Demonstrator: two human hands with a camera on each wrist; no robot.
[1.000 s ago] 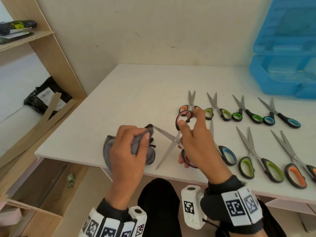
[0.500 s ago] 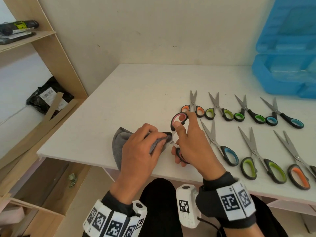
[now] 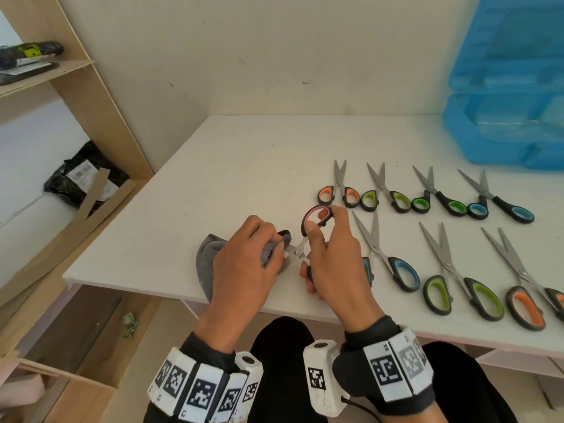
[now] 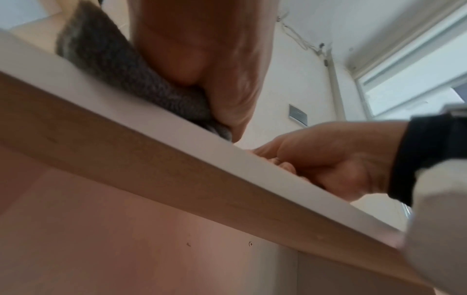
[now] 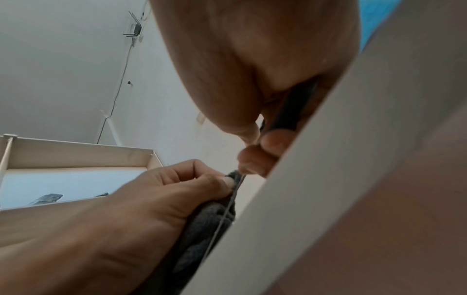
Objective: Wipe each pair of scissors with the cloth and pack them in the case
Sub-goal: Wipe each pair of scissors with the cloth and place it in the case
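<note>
L hand [image 3: 244,264]: fingers curled round bunched grey cloth [image 3: 210,264], pinching it onto the blades right by the pivot; sits at near table edge.
R hand [image 3: 332,257]: holds pink-handled scissors [image 3: 316,216], thumb + forefinger clamped on upper loop, other fingers curled about lower handle (mostly hidden).
Pink-handled scissors: off the table, handles spread, blades point left into cloth; only a short bit of steel shows near the screw.
Cloth: part in L fist, rest trails onto white table [image 3: 244,166] near its front-left corner.
R wrist view: thin blade edge runs against cloth, L fingertips [image 5: 225,182] pressed on it.
Far row: 4 pairs flat, blades away from the person – orange scissors [image 3: 338,187], lime scissors [image 3: 386,193], green scissors [image 3: 436,196], blue scissors [image 3: 494,201].
Near row: blue-handled pair [image 3: 393,267] just beside R hand, lime-handled pair [image 3: 457,282], orange-handled pair [image 3: 525,285] at frame edge; all slightly open.
Blue case [image 3: 503,96]: far-right of table, lid up, well apart from hands; contents can't tell.
Shelf unit [image 3: 76,96]: left of table, drill [image 3: 30,51] on top shelf, black bag [image 3: 82,175] lower down.
</note>
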